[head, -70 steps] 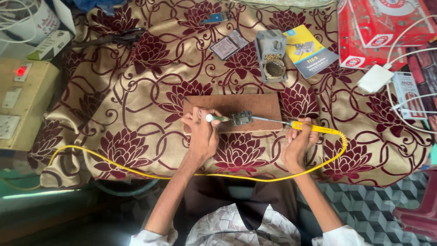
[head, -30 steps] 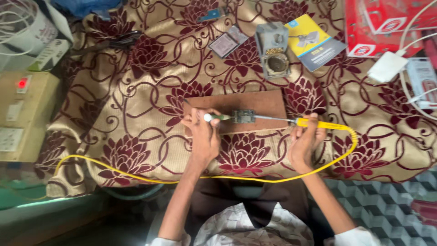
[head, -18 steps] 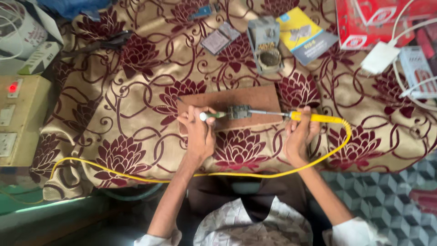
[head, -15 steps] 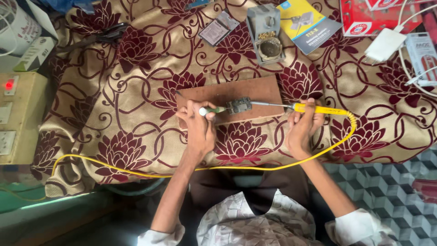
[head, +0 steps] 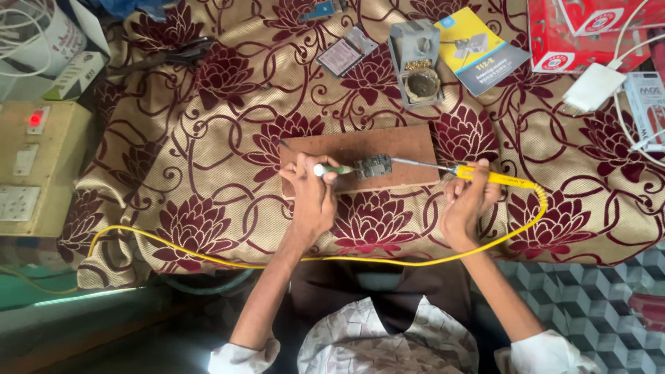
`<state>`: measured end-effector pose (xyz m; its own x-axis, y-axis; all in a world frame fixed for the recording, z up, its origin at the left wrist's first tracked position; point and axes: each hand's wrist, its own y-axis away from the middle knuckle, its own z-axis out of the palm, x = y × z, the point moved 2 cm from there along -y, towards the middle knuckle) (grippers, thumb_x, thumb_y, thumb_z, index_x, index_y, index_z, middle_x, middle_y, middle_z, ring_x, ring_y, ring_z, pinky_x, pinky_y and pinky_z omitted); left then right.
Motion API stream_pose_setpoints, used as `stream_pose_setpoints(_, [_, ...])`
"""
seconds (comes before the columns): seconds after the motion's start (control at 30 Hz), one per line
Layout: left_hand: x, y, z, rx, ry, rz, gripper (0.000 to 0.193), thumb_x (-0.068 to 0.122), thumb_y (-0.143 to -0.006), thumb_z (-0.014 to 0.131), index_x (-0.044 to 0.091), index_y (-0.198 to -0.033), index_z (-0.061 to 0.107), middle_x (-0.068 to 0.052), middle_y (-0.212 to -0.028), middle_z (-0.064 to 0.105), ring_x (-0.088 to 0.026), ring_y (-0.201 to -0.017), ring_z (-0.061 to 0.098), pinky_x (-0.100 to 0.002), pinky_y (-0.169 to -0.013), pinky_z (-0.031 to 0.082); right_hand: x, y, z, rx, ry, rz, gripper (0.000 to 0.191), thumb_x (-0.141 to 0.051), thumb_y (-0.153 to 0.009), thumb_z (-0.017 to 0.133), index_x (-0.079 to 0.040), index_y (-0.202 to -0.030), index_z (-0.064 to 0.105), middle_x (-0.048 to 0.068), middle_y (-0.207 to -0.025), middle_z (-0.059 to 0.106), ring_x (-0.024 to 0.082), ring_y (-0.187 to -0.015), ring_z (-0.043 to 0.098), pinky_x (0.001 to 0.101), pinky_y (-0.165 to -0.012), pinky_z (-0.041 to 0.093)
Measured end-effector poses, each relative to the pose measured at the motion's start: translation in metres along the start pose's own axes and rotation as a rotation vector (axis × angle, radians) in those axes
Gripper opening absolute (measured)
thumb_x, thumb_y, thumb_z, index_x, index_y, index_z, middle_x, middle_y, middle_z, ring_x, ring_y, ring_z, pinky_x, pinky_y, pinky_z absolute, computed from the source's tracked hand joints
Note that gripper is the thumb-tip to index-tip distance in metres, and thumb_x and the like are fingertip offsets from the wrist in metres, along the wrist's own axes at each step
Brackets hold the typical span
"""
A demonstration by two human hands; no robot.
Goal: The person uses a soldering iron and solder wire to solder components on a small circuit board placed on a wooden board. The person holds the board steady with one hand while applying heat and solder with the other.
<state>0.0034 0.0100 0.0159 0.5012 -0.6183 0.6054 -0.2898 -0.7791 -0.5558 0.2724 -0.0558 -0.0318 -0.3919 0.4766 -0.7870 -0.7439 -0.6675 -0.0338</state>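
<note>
Left hand gripping a green tool, right hand closed on a yellow soldering iron, small part on wooden board, grey stand at twelve o'clock holding a dark tip-cleaning pad, booklet at one o'clock.

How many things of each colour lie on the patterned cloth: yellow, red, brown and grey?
Yellow: 2, soldering iron and booklet
Red: 1, box
Brown: 1, board
Grey: 1, stand
Total: 5

A matt wooden board lies on glossy patterned cloth; the soldering iron has a yellow plastic handle.
</note>
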Motion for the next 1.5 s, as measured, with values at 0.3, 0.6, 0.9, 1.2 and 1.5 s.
stream_pose_setpoints(0.3, [-0.002, -0.001, 0.001, -0.005, -0.047, -0.027, 0.020, 0.022, -0.105, 0.043, 0.008, -0.112, 0.055, -0.008, -0.101, 0.049, -0.024, -0.099, 0.039, -0.046, -0.096, 0.022, 0.003, 0.001, 0.000, -0.068, 0.097, -0.021, 0.021, -0.023, -0.110, 0.054, -0.007, -0.095, 0.052, -0.002, -0.070, 0.042, 0.007, -0.055, 0.040, 0.0233, -0.048, 0.034])
stream_pose_setpoints(0.6, [0.002, -0.003, -0.002, 0.013, -0.041, -0.010, 0.026, 0.026, -0.108, 0.037, 0.008, -0.113, 0.055, -0.009, -0.102, 0.049, -0.025, -0.099, 0.041, -0.046, -0.096, 0.023, 0.003, 0.000, 0.000, 0.019, 0.034, 0.018, 0.020, -0.022, -0.108, 0.053, -0.008, -0.095, 0.053, -0.002, -0.067, 0.041, 0.006, -0.052, 0.040, 0.0221, -0.045, 0.034])
stream_pose_setpoints(0.9, [0.003, -0.004, -0.003, 0.013, -0.024, -0.011, 0.034, 0.032, -0.110, 0.035, 0.007, -0.115, 0.057, -0.008, -0.099, 0.051, -0.024, -0.097, 0.039, -0.044, -0.096, 0.024, 0.001, 0.001, 0.003, -0.078, 0.095, -0.032, 0.021, -0.022, -0.107, 0.055, -0.007, -0.093, 0.055, -0.002, -0.070, 0.044, 0.005, -0.053, 0.041, 0.0224, -0.043, 0.035])
stream_pose_setpoints(1.2, [0.000, -0.003, 0.001, -0.012, -0.049, -0.029, 0.026, 0.025, -0.107, 0.037, 0.007, -0.112, 0.055, -0.008, -0.096, 0.047, -0.024, -0.095, 0.038, -0.044, -0.095, 0.024, -0.009, 0.006, 0.011, -0.227, 0.193, -0.036, 0.028, -0.025, -0.111, 0.050, -0.003, -0.096, 0.058, 0.004, -0.063, 0.049, 0.010, -0.045, 0.048, 0.0252, -0.039, 0.039])
stream_pose_setpoints(1.5, [0.000, -0.004, -0.002, -0.009, -0.035, 0.009, 0.027, 0.025, -0.105, 0.037, 0.007, -0.114, 0.054, -0.008, -0.098, 0.049, -0.024, -0.097, 0.040, -0.044, -0.095, 0.023, -0.010, 0.031, 0.013, -0.437, 0.408, -0.300, 0.022, -0.020, -0.114, 0.046, 0.002, -0.110, 0.049, 0.006, -0.073, 0.052, 0.010, -0.062, 0.051, 0.0282, -0.062, 0.053])
